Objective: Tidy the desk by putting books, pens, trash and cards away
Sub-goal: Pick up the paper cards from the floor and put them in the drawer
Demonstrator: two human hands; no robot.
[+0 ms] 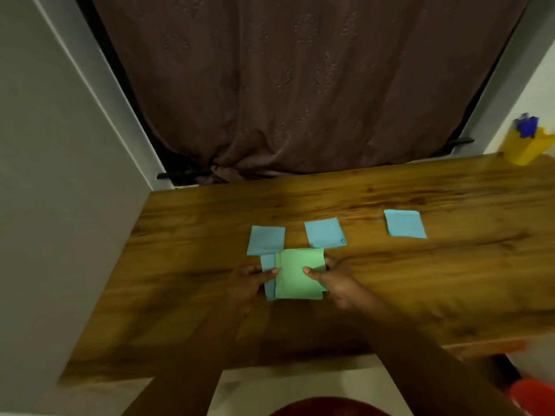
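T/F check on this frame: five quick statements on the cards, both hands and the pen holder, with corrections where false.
1. Both hands hold the green card. True: left hand and right hand each have a thumb on it.
2. Three blue cards lie untouched on the desk. True.
3. The yellow holder stands at the desk's near left corner. False: far right corner.
4. Nothing is under the green card. False: a blue card shows at its left edge.
5. The holder is empty. False: blue items stick out of it.

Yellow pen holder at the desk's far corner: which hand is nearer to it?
Right. The right hand grips the green card on the yellow pen holder side; the left hand holds the cards' opposite edge, farther away.
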